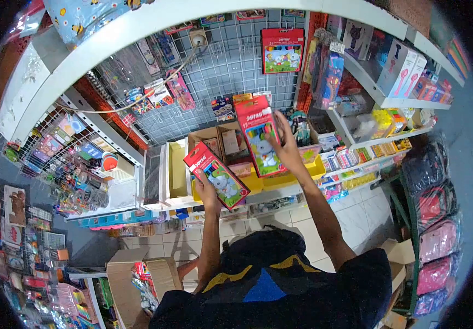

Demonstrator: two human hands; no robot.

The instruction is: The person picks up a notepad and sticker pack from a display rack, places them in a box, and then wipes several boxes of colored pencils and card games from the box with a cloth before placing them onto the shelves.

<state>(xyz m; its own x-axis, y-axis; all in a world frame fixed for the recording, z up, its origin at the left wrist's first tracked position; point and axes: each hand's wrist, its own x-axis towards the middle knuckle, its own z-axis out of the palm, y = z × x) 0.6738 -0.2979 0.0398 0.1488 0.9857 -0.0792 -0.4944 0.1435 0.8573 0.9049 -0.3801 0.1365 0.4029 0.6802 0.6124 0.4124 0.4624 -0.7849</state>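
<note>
Two red-edged packs with a white cartoon animal on the front are held up over the shelf. My left hand [208, 192] grips the smaller pack [222, 181], which tilts to the left at its top. The larger pack [259, 140] stands nearly upright in my right hand [285, 143], whose fingers lie along its right edge and front. The packs are apart. Behind them, a similar red pack [283, 51] hangs on the wire grid wall [214, 60]. Below them a yellow tray [316, 167] sits on the shelf.
Cardboard boxes [203, 133] stand behind the packs on the shelf. An open carton [121, 274] with packets is at the lower left. Wrapped bags [436, 238] line a rack at the right. White shelves [401, 102] with goods jut out at the upper right.
</note>
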